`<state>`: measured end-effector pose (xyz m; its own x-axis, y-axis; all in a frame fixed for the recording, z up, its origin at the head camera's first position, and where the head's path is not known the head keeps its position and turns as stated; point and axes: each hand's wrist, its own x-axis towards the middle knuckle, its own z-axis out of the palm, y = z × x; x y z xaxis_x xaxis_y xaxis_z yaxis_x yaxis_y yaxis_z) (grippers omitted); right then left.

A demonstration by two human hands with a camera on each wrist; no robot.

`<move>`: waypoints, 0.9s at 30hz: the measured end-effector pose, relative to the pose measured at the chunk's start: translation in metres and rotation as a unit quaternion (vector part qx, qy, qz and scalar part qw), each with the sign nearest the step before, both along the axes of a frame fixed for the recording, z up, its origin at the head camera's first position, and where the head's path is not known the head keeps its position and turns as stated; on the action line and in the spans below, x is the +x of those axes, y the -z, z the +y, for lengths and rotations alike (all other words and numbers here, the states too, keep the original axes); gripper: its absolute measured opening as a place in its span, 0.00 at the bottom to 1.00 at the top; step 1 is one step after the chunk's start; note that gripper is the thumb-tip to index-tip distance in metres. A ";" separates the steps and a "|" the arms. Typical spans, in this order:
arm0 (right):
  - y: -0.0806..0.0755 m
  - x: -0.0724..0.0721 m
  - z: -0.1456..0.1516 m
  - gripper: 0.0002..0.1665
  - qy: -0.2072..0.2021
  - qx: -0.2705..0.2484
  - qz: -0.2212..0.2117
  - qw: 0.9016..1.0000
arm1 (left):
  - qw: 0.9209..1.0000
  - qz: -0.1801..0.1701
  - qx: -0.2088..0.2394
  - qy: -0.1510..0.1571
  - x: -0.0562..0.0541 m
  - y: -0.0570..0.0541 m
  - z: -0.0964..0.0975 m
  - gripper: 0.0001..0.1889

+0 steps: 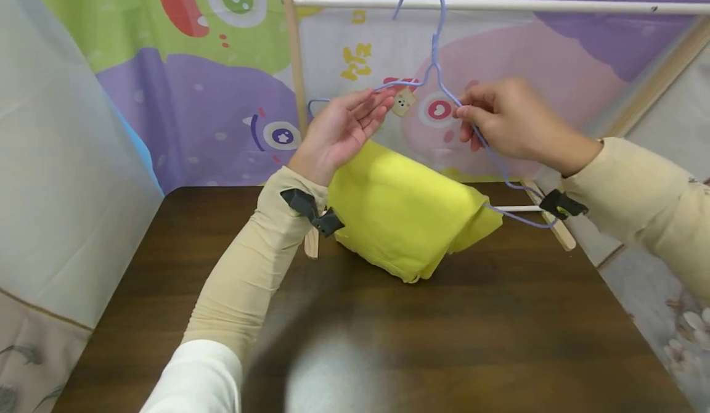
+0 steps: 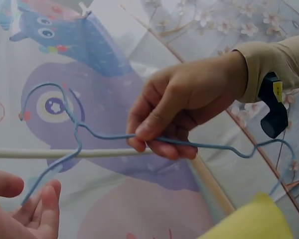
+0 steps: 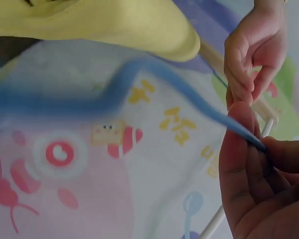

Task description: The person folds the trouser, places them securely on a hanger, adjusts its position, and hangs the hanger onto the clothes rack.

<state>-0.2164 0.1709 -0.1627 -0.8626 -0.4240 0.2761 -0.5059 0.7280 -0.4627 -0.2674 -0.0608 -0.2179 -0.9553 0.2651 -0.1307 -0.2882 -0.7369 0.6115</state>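
Note:
A blue wire clothes hanger [image 1: 435, 55] is held up by its shoulders, its hook pointing upward near the white rail. My right hand [image 1: 507, 117] pinches the hanger's right shoulder between thumb and fingers, also plain in the left wrist view. Palm up, my left hand [image 1: 346, 126] has its fingers nearly straight at the left shoulder wire; in the left wrist view the thumb stands apart from the wire. A folded yellow cloth [image 1: 410, 206] hangs tilted over the hanger's lower bar, and the bar's right end shows beyond it. The cloth's kind of garment cannot be told.
Behind the hanger stands a rack with a white rail [image 1: 510, 6] and wooden posts [image 1: 296, 61]. The dark wooden table [image 1: 444, 345] lies below. A cartoon-printed curtain [image 1: 222, 105] covers the back. Part of another blue hanger [image 1: 315, 102] shows behind my left hand.

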 end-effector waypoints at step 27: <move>-0.006 -0.074 0.017 0.18 0.116 0.070 0.025 0.990 | 0.997 0.062 0.040 0.026 -0.054 0.012 0.019 0.22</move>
<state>-0.2905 0.1874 -0.1569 -0.9276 -0.2542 0.2739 -0.3383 0.8825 -0.3266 -0.3213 -0.0415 -0.2297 -0.9477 0.3191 0.0107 -0.2531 -0.7713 0.5841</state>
